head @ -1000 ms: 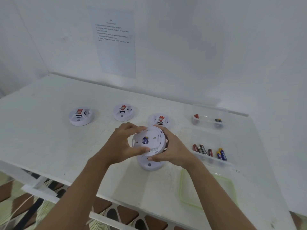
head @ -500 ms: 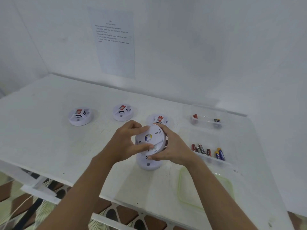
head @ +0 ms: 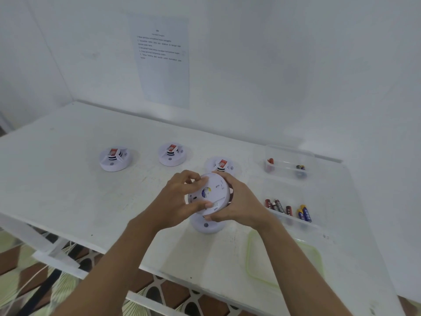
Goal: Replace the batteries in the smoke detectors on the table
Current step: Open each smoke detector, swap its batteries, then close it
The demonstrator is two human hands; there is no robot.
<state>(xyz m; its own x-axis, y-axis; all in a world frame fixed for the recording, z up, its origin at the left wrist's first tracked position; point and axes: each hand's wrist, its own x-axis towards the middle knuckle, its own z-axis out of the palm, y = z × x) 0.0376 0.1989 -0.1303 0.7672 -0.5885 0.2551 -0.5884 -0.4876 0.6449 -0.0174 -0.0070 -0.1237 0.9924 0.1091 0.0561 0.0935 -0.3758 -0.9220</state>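
Both hands hold one round white smoke detector above the table's middle, its flat back with a small blue-yellow sticker turned toward me. My left hand grips its left rim, my right hand its right side and underside. Under it on the table lies another white detector part, mostly hidden. Three more detectors stand in a row behind: left, middle, right, each with a red-labelled battery on top. Loose batteries lie in the near clear tray.
A second clear tray farther back holds a few batteries. A clear lid with a green rim lies near the table's front right edge. A printed sheet hangs on the wall. The white table ends just before my forearms.
The held detector has tilted and turned in my hands, its back face now angled more to the right; my left fingers have shifted along the rim.
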